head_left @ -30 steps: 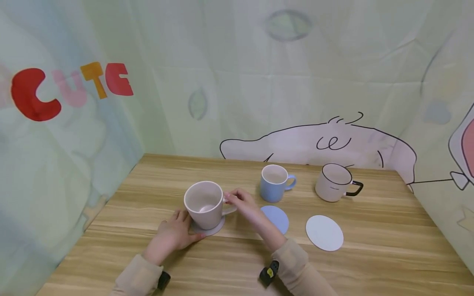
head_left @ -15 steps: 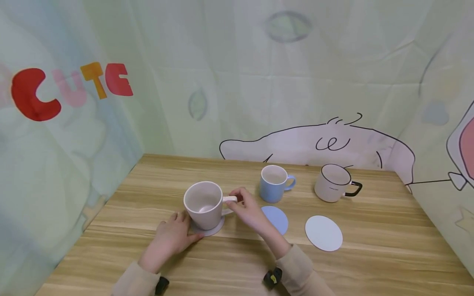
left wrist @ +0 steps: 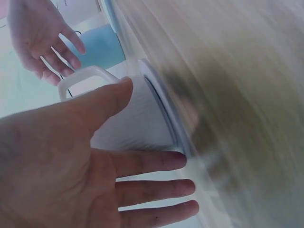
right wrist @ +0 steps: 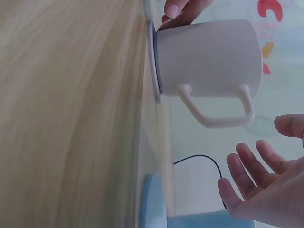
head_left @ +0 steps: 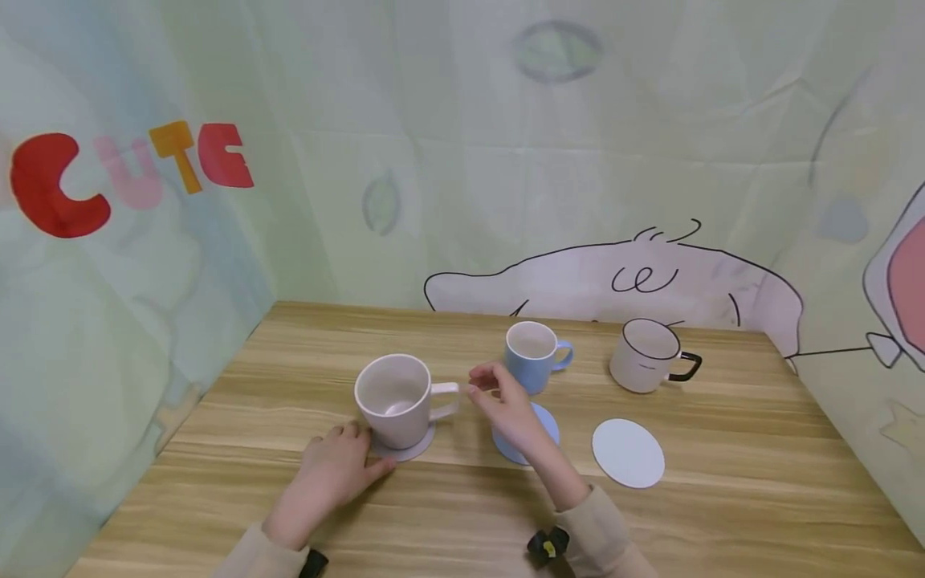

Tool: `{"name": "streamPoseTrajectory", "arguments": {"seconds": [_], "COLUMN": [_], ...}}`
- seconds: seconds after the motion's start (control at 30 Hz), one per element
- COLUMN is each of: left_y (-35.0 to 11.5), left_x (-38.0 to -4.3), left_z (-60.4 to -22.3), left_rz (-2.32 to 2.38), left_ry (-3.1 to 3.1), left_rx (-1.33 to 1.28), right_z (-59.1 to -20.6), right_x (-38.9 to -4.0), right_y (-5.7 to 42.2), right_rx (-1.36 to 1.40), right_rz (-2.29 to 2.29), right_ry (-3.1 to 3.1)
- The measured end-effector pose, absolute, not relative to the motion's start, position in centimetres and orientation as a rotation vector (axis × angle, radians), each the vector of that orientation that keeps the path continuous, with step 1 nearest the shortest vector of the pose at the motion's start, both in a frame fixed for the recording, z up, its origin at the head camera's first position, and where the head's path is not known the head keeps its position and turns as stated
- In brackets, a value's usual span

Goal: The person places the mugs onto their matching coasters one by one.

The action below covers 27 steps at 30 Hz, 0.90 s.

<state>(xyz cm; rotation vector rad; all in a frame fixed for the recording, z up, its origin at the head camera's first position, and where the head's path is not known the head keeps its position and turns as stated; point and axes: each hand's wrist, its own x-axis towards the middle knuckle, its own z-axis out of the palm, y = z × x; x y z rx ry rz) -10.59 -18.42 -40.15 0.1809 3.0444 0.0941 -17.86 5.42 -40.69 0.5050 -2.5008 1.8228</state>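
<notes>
While a pale tapered mug (head_left: 406, 425) stands upright on a pale coaster (head_left: 413, 453), the mug covers most of that coaster and the left hand (head_left: 334, 467) overlaps its left edge; the left fingers are straight and spread, with the mug just beyond them and the thumb tip at the coaster's near edge; whether they touch the mug, I cannot tell.

The right hand (head_left: 511, 408) has its fingers loosely bent and apart, just beside the mug's handle (right wrist: 221, 121), with a visible gap between; this hand and its wrist hide part of a light blue coaster (head_left: 551, 427); behind it stands a light blue mug (head_left: 533, 369).

Farther right, a white mug with black rim and handle (head_left: 639, 368) carries lettering too small to read; a white coaster (head_left: 629, 453) lies nearer; all rest on a wood-grain table (head_left: 759, 482).

The left wrist's dark device (head_left: 314, 564) is cut off below; in the right wrist view, the left hand and light blue mug are cropped.
</notes>
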Motion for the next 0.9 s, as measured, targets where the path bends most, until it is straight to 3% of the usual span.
{"name": "streamPoseTrajectory", "arguments": {"seconds": [0.9], "left_y": [-16.0], "left_x": [-8.8], "left_z": [-39.4], "left_rz": [0.108], "left_ry": [3.075], "left_rx": [0.322], "right_z": [-39.4], "right_x": [-19.0], "right_y": [10.5], "right_rx": [0.312], "right_rz": [1.919], "right_ry": [-2.44]}}
